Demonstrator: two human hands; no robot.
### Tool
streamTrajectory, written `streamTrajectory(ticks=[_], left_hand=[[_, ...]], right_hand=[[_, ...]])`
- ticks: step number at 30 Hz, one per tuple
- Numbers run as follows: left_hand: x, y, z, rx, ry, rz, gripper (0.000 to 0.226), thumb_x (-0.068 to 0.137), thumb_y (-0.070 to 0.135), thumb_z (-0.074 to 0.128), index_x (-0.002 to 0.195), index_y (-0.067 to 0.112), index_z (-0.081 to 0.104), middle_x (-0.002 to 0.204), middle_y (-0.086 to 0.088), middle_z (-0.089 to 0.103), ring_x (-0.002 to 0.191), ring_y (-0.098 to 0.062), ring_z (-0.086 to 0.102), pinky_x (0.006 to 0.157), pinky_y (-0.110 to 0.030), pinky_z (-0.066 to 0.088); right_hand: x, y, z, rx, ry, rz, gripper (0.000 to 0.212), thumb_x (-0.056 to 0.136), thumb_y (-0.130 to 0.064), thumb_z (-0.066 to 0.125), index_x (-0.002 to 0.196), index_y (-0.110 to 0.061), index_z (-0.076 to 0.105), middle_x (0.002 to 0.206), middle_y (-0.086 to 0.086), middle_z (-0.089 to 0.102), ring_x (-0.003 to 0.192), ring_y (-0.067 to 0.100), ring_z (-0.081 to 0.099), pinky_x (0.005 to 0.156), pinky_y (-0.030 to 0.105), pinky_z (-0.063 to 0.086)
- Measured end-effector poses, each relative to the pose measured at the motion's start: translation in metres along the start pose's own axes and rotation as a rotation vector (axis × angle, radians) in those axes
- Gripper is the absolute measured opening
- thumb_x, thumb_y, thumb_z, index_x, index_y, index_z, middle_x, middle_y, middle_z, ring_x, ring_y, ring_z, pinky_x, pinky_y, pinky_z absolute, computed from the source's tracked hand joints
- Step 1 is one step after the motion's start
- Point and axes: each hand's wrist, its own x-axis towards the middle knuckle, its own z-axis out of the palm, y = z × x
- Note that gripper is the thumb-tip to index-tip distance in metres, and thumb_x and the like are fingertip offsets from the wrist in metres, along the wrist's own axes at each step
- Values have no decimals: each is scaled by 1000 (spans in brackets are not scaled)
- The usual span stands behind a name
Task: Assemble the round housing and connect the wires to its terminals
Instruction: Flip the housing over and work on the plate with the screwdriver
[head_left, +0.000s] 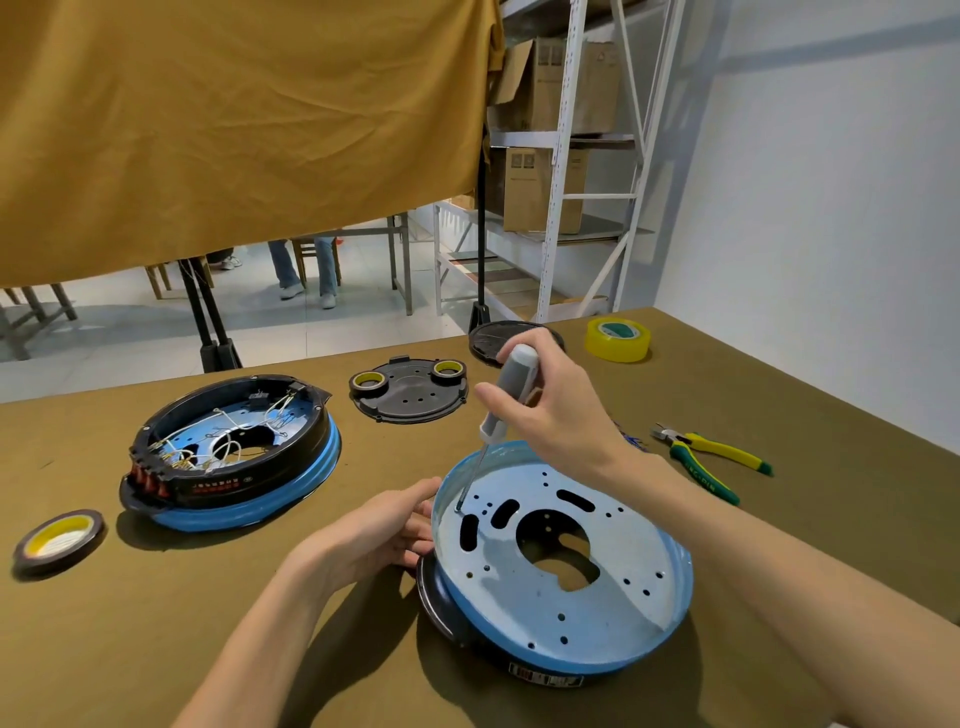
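Right hand grips screwdriver, tip in blue housing plate at 10 o'clock (near rim); left hand, fingers relaxed, steadies housing edge.

Two housings, four tape rolls, two covers, one screwdriver, one pliers.

Single head-worn wide-angle view, looking forward and down from above the near edge of the olive-brown cloth-covered worktop. Close on the round blue housing with perforated pale metal plate at lower centre-right, both forearms entering from the bottom edge. Left hand and right hand near frame centre. Facing the worktop's far edge, with hanging mustard-yellow fabric curtain filling upper left and white metal shelving rack with cardboard boxes upper right. Straight lines bowed toward the edges by lens distortion. No second view to share.
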Motion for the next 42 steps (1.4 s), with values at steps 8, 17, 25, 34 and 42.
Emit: streamTrajectory(ticks=[8, 17, 25, 34, 42], left_hand=[[-17, 0, -8, -46, -99, -90, 73, 74, 60, 76, 117, 2, 61, 92, -14, 74, 73, -19, 69, 69, -29, 58], [-23, -14, -7, -140, -111, -67, 85, 75, 64, 79, 131, 4, 56, 115, -18, 75, 100, -28, 75, 80, -33, 60], [-28, -24, -4, -104, -67, -44, 117, 56, 70, 90, 141, 2, 45, 114, -20, 75, 106, -31, 75, 86, -38, 62], [-30, -28, 3, -100, 2, -26, 142, 43, 75, 92, 148, -2, 35, 102, -18, 78, 98, -28, 77, 74, -33, 63], [-30, -33, 10, -145, 56, -29, 116, 49, 74, 84, 133, 2, 51, 87, -12, 80, 87, -24, 79, 65, -29, 62]], right_hand=[[19, -37, -3, -277, -228, -104, 30, 93, -36, 72, 112, -21, 55, 78, -2, 66, 67, 13, 61, 63, 35, 54], [37, -70, -10, -591, -479, 37, 30, 91, -39, 66, 117, -25, 60, 108, 1, 63, 85, 14, 62, 76, 37, 56], [45, -97, -13, -580, -742, 269, 37, 97, -32, 66, 125, -20, 44, 91, 1, 65, 64, 9, 65, 47, 22, 50], [42, -105, -3, -666, -732, 275, 45, 95, -33, 64, 125, -19, 35, 91, 9, 65, 66, 19, 67, 43, 24, 52], [40, -102, 1, -762, -696, 261, 38, 96, -38, 64, 117, -17, 41, 87, 6, 64, 58, 16, 65, 39, 22, 48]])
